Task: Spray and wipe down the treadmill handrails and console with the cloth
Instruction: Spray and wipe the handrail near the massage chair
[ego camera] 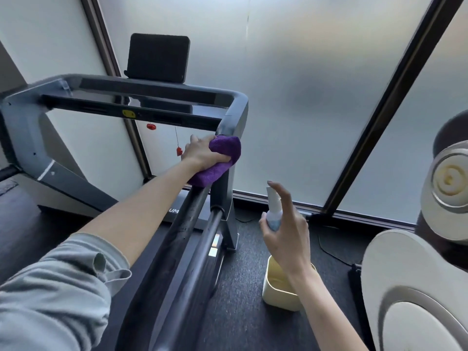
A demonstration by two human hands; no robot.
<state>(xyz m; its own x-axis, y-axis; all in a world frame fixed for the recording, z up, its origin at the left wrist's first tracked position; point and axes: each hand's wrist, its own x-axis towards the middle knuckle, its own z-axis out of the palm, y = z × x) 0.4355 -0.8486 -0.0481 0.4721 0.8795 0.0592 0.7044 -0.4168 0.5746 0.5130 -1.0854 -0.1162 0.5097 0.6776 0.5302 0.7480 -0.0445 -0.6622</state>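
A small workout room: a treadmill stands on dark carpet beside frosted glass panels.

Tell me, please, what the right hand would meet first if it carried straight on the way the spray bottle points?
Probably the treadmill upright, just below the purple cloth. The right hand aims the spray bottle up and leftward, though depth is unclear.

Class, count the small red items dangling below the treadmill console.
2: one red clip hangs under the console bar; another red clip hangs lower on a cord, beside the left hand. Others may be hidden.
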